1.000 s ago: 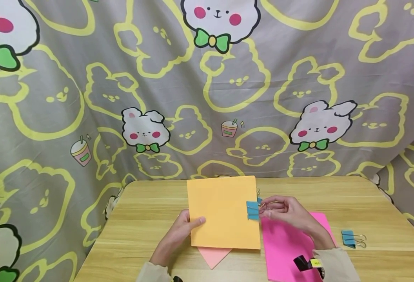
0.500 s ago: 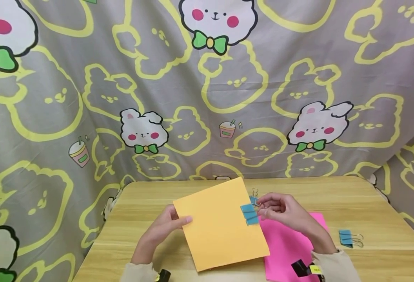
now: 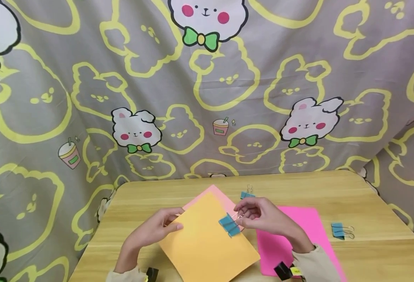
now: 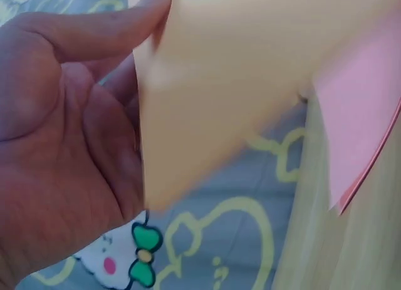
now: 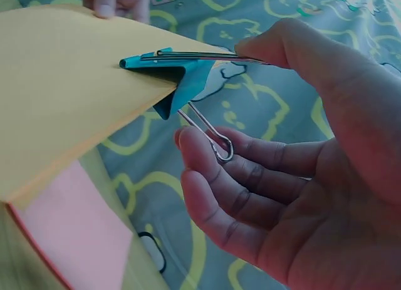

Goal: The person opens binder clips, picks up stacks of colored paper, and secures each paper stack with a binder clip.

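Observation:
My left hand (image 3: 154,231) holds a stack of orange paper (image 3: 207,243) by its left edge, thumb on top and the other fingers behind it. On the stack's upper right edge sits a blue binder clip (image 3: 229,225), its body straddling the paper in the right wrist view. My right hand (image 3: 263,217) pinches the clip's wire handles (image 5: 207,130), with the thumb on the upper one and curled fingers at the lower. The orange stack is raised and turned cornerwise, overlapping light pink paper (image 3: 228,201) that shows past its far edges.
A bright pink stack of paper (image 3: 298,223) lies on the wooden table (image 3: 376,203), partly under my right forearm. Another blue binder clip (image 3: 247,194) lies behind my right hand. A further blue clip (image 3: 338,231) rests at the right. A patterned curtain (image 3: 193,94) hangs behind the table.
The orange stack has turned counterclockwise and come lower, uncovering light pink paper beyond it. Both hands have shifted left with it; the right keeps its hold on the clip.

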The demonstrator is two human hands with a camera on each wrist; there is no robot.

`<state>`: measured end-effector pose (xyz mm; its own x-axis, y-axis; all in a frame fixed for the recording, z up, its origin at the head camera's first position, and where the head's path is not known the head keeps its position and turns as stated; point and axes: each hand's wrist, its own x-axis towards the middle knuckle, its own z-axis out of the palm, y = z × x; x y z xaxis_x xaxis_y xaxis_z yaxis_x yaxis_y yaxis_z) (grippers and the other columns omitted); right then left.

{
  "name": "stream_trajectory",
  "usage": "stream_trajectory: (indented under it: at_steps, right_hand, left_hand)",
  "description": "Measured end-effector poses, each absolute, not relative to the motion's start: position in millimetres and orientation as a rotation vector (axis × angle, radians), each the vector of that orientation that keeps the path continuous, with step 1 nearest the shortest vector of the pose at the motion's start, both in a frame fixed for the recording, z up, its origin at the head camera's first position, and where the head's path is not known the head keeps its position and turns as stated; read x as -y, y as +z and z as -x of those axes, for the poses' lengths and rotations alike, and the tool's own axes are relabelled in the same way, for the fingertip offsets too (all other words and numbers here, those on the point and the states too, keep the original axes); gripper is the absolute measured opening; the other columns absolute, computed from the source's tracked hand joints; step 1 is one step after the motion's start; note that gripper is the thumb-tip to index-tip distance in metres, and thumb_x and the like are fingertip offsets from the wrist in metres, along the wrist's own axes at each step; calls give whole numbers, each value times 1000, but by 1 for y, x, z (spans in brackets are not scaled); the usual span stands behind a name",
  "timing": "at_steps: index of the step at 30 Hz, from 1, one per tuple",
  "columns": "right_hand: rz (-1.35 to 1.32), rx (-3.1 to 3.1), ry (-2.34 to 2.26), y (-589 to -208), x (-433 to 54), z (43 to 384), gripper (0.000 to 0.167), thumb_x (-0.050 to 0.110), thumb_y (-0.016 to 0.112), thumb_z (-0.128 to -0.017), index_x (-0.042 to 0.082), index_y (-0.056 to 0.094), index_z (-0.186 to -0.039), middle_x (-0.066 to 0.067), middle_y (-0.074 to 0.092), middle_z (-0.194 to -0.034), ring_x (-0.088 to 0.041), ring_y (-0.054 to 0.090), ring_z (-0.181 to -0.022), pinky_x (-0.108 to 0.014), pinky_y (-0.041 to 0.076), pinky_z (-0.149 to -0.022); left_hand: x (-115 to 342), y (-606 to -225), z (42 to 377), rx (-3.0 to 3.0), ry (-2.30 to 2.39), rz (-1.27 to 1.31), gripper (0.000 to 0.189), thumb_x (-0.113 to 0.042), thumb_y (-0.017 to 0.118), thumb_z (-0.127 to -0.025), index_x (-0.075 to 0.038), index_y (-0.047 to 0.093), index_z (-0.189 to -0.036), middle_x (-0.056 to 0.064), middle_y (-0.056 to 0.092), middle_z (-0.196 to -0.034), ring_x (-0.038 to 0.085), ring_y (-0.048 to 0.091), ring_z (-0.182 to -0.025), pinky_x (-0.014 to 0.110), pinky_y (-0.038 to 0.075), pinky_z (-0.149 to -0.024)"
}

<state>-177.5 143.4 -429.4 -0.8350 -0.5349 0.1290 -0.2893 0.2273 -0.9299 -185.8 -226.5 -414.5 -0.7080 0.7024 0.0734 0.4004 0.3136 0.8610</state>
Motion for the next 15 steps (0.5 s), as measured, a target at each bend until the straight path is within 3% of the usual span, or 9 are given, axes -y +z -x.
stream_trajectory:
  at_steps: [4,8,11,15]
  right_hand:
    - [809,-2295,-1635,-433,-132,178,30,21,76,-94,4,67,-118,-6,68,-99,-21,66,-89,-28,56,-76]
    - [818,-2342,-1602,-434,-132,181,41,25,72,-98,2,63,-131,-7,69,-110,-25,65,-102,-30,56,-83]
    - [799,-2401,-1613,-436,-135,185,49,27,70,-100,3,58,-140,-10,68,-124,-29,63,-114,-32,55,-88]
    - [674,-2551,-1723,-440,-146,193,44,25,69,-101,5,60,-138,-11,68,-127,-31,64,-116,-32,55,-89]
  left_hand:
    - [220,-420,186,-2270,1400,-1009,17,-5,55,-105,-1,61,-120,3,49,-83,4,40,-67,25,40,-64]
    - [221,-428,193,-2267,1449,-1024,15,-2,51,-106,-4,62,-117,9,54,-85,5,35,-65,25,38,-64]
    - [231,-429,199,-2298,1476,-1001,20,-1,50,-106,-3,63,-122,13,68,-98,5,48,-70,23,43,-65]
    - [253,-429,203,-2379,1549,-879,23,0,51,-106,3,61,-126,18,73,-104,12,66,-82,25,52,-71]
